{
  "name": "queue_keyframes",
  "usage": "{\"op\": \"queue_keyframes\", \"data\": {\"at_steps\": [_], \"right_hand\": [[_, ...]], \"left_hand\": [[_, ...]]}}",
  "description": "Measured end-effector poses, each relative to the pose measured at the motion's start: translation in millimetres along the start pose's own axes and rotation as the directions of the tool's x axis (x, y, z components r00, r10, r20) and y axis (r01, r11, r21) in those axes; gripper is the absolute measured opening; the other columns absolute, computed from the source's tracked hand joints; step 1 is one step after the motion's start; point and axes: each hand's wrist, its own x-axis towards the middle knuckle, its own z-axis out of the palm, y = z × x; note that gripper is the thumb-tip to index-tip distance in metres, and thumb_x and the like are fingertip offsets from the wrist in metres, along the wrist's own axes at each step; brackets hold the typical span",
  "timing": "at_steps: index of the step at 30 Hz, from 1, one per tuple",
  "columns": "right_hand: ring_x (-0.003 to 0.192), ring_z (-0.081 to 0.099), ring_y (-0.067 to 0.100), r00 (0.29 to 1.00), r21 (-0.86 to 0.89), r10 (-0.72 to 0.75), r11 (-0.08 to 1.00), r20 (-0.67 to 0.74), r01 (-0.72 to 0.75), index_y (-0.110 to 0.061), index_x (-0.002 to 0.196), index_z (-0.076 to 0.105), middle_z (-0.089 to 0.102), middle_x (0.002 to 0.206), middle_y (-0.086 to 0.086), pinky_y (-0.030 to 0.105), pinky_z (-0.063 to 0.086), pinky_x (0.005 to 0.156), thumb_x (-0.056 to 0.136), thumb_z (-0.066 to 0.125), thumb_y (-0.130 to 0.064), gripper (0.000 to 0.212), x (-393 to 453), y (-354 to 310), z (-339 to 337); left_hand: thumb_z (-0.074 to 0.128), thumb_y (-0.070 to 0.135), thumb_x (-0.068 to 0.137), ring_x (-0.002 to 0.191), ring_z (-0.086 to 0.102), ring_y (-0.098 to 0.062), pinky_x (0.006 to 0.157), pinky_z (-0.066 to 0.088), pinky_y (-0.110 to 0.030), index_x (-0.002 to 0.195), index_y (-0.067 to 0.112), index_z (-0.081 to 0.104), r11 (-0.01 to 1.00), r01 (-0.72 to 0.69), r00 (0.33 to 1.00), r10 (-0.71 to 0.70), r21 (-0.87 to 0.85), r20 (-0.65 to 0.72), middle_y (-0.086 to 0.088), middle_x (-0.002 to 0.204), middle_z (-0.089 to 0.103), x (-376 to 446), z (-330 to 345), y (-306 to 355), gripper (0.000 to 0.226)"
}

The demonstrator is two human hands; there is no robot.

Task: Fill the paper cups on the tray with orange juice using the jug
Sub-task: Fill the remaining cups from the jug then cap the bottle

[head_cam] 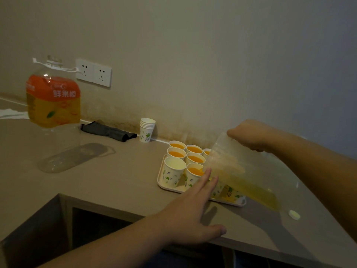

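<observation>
A pale tray [168,187] on the counter carries several paper cups with green leaf prints. Most cups [194,159] hold orange juice; the front left cup [172,172] looks empty. My right hand [249,135] grips the handle side of a clear plastic jug [239,171], tipped steeply over the tray's right part, with juice pooled at its low side. My left hand [195,206] reaches out flat, its fingertips touching the jug near its mouth. Cups behind the jug are partly hidden.
A large orange juice bottle [53,105] stands at the left. A stack of spare cups [146,130] and a dark cloth [108,131] lie by the wall. A white cap [294,215] sits right of the tray. The counter edge [116,207] drops off in front.
</observation>
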Motion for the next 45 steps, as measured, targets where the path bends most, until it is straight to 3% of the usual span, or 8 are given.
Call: {"op": "queue_keyframes", "data": {"at_steps": [18,35,45], "right_hand": [[0.043,0.03,0.017,0.999,0.347,0.036,0.938,-0.039,-0.02,-0.014,0.072,0.048,0.036,0.056,0.008,0.023,0.026,0.046,0.091,0.051,-0.033,0.028,7,27,0],[0.048,0.038,0.021,1.0,0.211,-0.018,0.977,-0.018,0.021,-0.008,0.078,0.057,0.047,0.066,0.013,0.028,0.033,0.051,0.096,0.049,-0.038,0.036,15,-17,7],[0.049,0.042,0.022,0.998,0.078,-0.049,0.996,-0.026,0.051,-0.004,0.081,0.059,0.049,0.065,0.013,0.026,0.035,0.05,0.099,0.047,-0.035,0.038,17,-38,11]], "left_hand": [[0.069,0.062,0.087,0.153,-0.01,0.0,0.126,0.018,-0.036,0.159,0.043,-0.013,1.0,-0.011,0.995,0.014,0.022,-0.101,0.034,0.156,-0.035,8,-20,5,0.111],[0.068,0.066,0.085,0.156,-0.003,-0.009,0.124,0.024,-0.043,0.157,0.047,-0.016,0.998,0.042,0.993,-0.038,0.036,-0.113,0.037,0.152,-0.038,-8,-26,-13,0.112],[0.068,0.063,0.086,0.155,-0.003,-0.007,0.124,0.023,-0.037,0.158,0.045,-0.015,0.999,0.045,0.993,-0.044,0.007,-0.107,0.036,0.152,-0.039,-16,-24,-19,0.111]]}}
